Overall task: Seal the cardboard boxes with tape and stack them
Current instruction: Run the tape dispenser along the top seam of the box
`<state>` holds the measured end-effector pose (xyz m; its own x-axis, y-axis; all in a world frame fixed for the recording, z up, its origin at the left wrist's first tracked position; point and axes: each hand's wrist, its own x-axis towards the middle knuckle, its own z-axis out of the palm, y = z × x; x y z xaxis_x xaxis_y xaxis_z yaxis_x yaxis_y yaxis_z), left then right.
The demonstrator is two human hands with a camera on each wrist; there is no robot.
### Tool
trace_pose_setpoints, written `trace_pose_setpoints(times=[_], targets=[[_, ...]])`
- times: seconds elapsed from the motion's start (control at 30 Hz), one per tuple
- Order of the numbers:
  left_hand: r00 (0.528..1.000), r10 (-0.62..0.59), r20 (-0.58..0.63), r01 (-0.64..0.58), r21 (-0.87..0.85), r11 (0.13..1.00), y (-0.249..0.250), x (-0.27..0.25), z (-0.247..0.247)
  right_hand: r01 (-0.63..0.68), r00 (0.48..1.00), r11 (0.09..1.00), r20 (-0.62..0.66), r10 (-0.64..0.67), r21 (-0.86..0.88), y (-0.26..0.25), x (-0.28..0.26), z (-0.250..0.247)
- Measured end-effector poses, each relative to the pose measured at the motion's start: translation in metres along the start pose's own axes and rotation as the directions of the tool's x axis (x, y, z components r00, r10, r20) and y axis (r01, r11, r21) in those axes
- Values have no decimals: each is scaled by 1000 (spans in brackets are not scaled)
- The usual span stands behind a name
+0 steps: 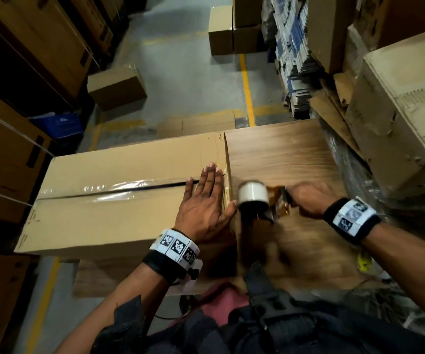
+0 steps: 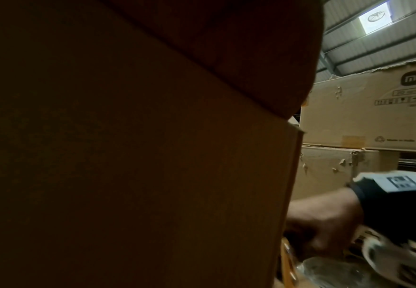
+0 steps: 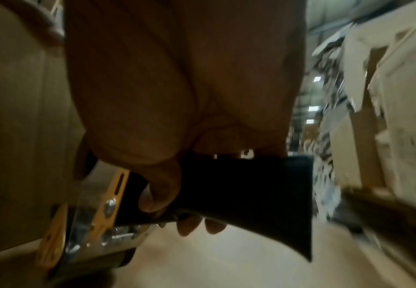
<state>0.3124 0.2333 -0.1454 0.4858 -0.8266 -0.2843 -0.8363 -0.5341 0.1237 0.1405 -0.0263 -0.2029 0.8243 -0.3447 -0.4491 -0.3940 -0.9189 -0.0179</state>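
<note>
A long cardboard box (image 1: pixel 119 200) is shown lying on the table (image 1: pixel 290 159), its top seam covered by clear tape (image 1: pixel 119 189). The left hand (image 1: pixel 202 205) is pressed flat, fingers straight, on the box's right end. The tape dispenser (image 1: pixel 262 200) is gripped by the right hand (image 1: pixel 308 200) just beside that end. The box is judged stiff, bulky and probably light; it is best held under both short ends.

black wristbands (image 1: pixel 351 221), white coded tags (image 1: pixel 178 247)
</note>
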Motion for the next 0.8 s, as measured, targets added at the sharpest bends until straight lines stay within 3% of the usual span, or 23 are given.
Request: trace_pose_setpoints(times=[0.03, 0.1, 0.23, 0.4, 0.5, 0.57, 0.63, 0.73, 0.8], targets=[[1000, 0, -7, 0, 7, 1000, -1, 1, 0, 1, 999, 1000, 44, -2, 30, 3, -4, 16], [1000, -2, -5, 2, 3, 1000, -1, 2, -2, -35, 997, 966, 78, 16, 255, 9, -14, 42], [1000, 14, 4, -14, 6, 1000, -2, 1, -2, -69, 995, 730, -1, 96, 680, 7, -23, 59], [1000, 12, -7, -12, 16, 1000, 1, 0, -4, -252, 928, 395, 104, 359, 883, -3, -10, 75], [1000, 5, -5, -5, 16, 1000, 2, 0, -5, -273, 904, 215, 174, 390, 938, -14, -4, 83], [1000, 5, -3, -5, 12, 1000, 2, -1, -6, -303, 895, 144, 229, 384, 942, -17, 2, 89], [1000, 7, -3, -7, 8, 1000, 3, -2, -6, -342, 892, 202, 251, 375, 918, -20, 6, 90], [1000, 6, 4, -6, -6, 1000, 3, -2, -6, -417, 884, 535, 190, 428, 735, -24, 2, 76], [1000, 9, 9, -9, -8, 1000, 3, -2, -7, -488, 837, 660, 92, 540, 571, -31, -7, 61]])
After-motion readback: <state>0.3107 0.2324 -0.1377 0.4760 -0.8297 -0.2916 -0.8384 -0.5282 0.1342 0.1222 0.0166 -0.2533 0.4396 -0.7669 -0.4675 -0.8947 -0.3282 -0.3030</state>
